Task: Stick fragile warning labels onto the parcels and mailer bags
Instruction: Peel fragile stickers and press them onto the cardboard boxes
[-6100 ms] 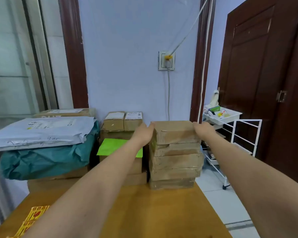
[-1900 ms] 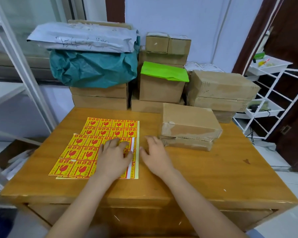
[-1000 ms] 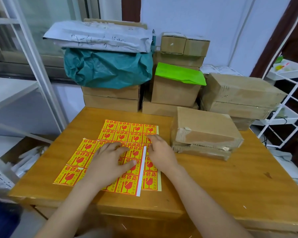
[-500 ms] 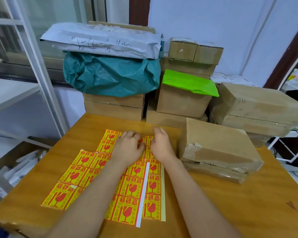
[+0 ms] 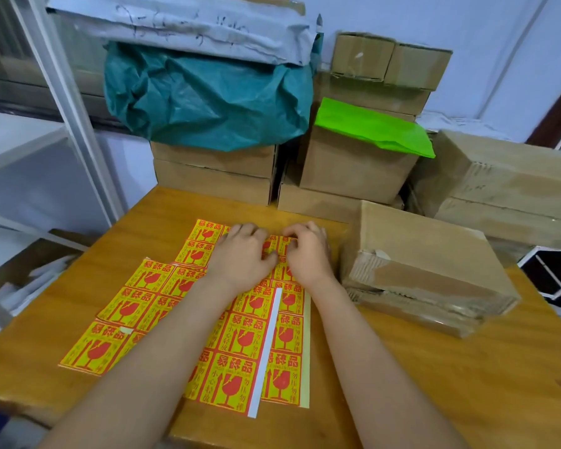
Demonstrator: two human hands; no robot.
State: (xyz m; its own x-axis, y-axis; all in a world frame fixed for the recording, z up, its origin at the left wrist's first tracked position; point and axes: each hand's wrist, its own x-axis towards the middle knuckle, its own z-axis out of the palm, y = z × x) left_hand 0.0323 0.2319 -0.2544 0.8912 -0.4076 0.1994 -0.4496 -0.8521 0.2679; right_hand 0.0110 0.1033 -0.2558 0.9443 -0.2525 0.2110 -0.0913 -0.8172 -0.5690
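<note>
Yellow-and-red fragile label sheets (image 5: 240, 335) lie overlapped on the wooden table (image 5: 434, 384), with another sheet (image 5: 127, 306) to their left. My left hand (image 5: 243, 254) rests on the far end of the top sheet, fingers bent. My right hand (image 5: 308, 251) is beside it, and its thumb and fingertips pinch a label at the sheet's far right corner. A taped cardboard parcel (image 5: 418, 254) sits on a flatter one just right of my right hand.
Behind the table are stacked cardboard boxes (image 5: 214, 173), a teal mailer bag (image 5: 208, 92) under a grey mailer bag (image 5: 182, 24), and a green mailer (image 5: 370, 128) on a box. More parcels (image 5: 499, 189) are stacked at the right. A white frame (image 5: 62, 92) stands at the left.
Two parcels came from the back stack onto the table. Both hands then slid up the label sheet from its near end to its far end, where they have closed together.
</note>
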